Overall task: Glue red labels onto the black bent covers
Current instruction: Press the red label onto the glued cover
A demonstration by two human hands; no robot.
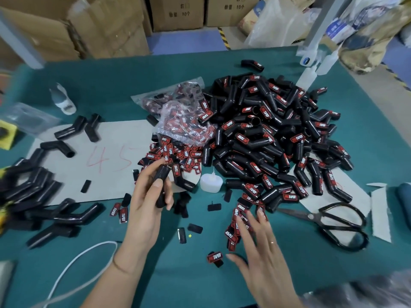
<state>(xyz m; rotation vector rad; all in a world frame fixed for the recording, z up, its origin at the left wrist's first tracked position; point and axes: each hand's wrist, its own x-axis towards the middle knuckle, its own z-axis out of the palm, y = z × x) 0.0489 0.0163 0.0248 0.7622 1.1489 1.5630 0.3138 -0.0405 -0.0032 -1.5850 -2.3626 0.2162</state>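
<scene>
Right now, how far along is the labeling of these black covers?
Well along, it seems. The big pile of labeled covers on the right already carries red labels. The left hand holds a bare cover, and the right hand reaches open over loose labels. The unlabeled covers at the left remain, with the glue bottle between.

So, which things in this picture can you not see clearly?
- Black bent cover in the left hand, head view: fingers hide most of it, so a label cannot be confirmed.
- Labels in the plastic bag: blurred by glare.
- Lower right corner: blurred shape.
- Right hand: motion blurred, over loose labels.
</scene>
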